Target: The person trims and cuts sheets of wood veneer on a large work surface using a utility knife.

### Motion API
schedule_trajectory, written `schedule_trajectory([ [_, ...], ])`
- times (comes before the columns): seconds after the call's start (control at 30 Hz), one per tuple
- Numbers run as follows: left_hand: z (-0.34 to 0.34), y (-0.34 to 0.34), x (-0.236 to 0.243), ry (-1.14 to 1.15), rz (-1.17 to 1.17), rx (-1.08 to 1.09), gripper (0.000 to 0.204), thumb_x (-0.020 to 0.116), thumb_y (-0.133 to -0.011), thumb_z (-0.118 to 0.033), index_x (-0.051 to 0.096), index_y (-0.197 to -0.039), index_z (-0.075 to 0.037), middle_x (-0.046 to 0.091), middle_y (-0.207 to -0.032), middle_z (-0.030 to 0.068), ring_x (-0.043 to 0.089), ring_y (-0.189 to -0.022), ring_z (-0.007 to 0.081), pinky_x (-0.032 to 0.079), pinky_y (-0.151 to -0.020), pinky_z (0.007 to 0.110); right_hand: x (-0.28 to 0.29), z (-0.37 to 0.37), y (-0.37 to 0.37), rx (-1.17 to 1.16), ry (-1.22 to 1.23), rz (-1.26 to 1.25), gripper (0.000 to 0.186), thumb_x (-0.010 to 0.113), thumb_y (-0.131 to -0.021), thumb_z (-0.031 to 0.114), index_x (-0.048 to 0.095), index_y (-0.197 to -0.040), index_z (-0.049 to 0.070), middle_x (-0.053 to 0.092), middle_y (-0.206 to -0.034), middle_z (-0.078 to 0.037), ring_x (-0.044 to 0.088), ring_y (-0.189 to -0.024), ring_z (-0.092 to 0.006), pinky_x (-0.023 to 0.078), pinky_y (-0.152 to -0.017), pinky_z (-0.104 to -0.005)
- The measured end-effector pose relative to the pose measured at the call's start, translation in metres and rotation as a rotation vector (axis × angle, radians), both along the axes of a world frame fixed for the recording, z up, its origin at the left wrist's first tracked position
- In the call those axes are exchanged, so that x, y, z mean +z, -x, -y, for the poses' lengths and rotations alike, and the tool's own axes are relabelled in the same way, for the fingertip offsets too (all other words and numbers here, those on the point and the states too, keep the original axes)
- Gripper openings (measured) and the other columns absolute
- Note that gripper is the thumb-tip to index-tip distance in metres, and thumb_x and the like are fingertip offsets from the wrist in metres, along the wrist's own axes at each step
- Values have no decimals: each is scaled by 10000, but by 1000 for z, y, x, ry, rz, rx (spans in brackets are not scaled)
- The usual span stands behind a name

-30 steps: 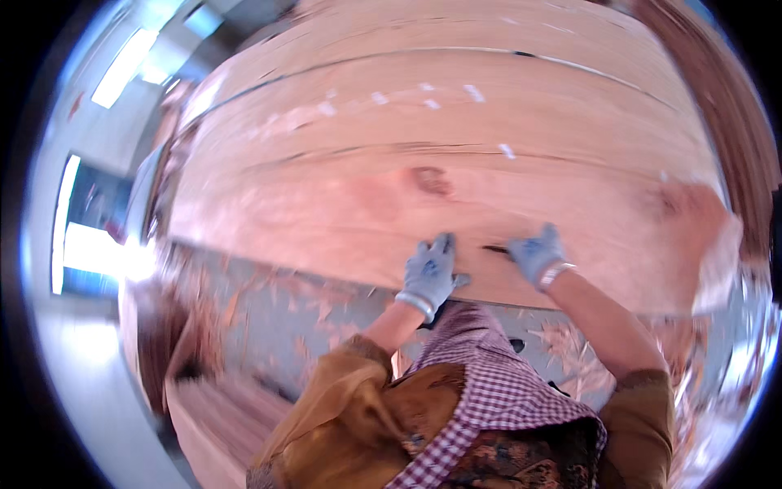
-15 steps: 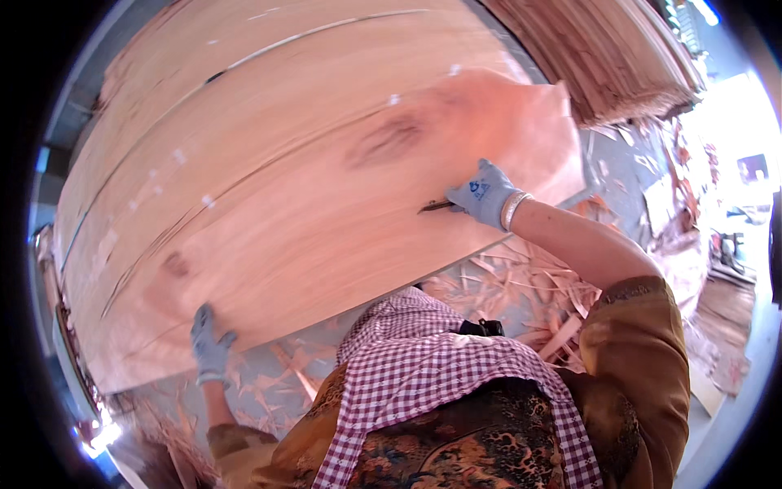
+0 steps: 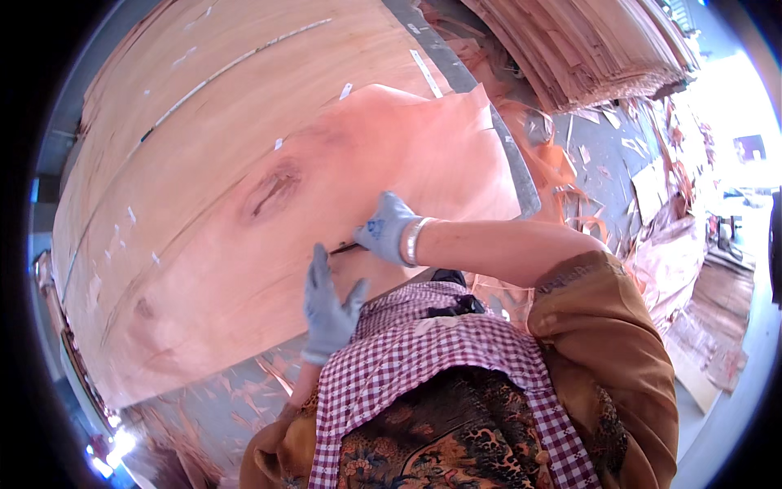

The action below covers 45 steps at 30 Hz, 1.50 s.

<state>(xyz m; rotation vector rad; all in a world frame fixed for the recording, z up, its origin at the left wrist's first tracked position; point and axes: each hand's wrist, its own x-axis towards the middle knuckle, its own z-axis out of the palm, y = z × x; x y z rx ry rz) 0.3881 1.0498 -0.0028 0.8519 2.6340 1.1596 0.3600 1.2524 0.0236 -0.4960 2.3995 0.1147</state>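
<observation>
A large sheet of pinkish wood veneer [image 3: 391,155], with a dark knot hole, lies in front of me over paler veneer. My right hand [image 3: 389,228], in a light blue-grey glove, is closed round a slim dark knife [image 3: 345,247] low over the sheet's near part. The knife points left toward my left hand [image 3: 330,308], gloved the same way. That hand is at the sheet's near edge with its thumb and fingers apart, the fingertips close to the knife's tip. Whether they touch it, I cannot tell.
A tall stack of veneer sheets [image 3: 586,57] stands at the far right. Veneer scraps [image 3: 562,171] litter the grey floor on the right and below the near edge. A thin pale strip with a dark end [image 3: 220,77] lies along the far veneer. Small white tape pieces [image 3: 346,90] dot the surface.
The veneer sheet has shifted left, showing the grey table edge at right. My right hand with the knife has moved left and nearer me. My left hand has moved right, close to it.
</observation>
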Motion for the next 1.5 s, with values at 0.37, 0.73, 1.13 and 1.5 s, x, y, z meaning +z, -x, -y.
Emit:
schedule_trajectory([
  [0.37,-55,-2,-19,687,-133,183,929,747,-713,-529,386,-1446,-87,465,-1356,171,481,-1162,373,402,-981,461,-32,-196,-48,-567,442,-110,187,541,-885,208,651,-888,58,651,-783,-91,649,-755,-288,503,-734,-384],
  [0.73,-65,-10,-20,713,-107,276,909,808,-665,-430,417,-1431,-134,455,-1358,99,475,-1130,351,457,-947,435,-30,-313,-102,5,-165,-57,175,528,-907,186,546,-1080,169,676,-798,-56,662,-705,-278,417,-763,-443],
  [1.13,-71,-11,-9,722,-71,275,922,797,-689,-427,376,-1460,-148,444,-1368,107,462,-1160,357,436,-974,441,18,-298,-44,-1209,1315,-150,273,685,-898,251,590,-979,8,576,-752,16,545,-645,-68,437,-565,-242],
  [1.5,-59,-24,-31,503,-263,363,911,800,-682,-413,367,-1435,-138,493,-1290,174,488,-1144,404,447,-919,495,10,-273,66,-1034,1328,-316,159,747,-841,189,629,-851,82,489,-657,69,415,-534,-29,324,-464,-203],
])
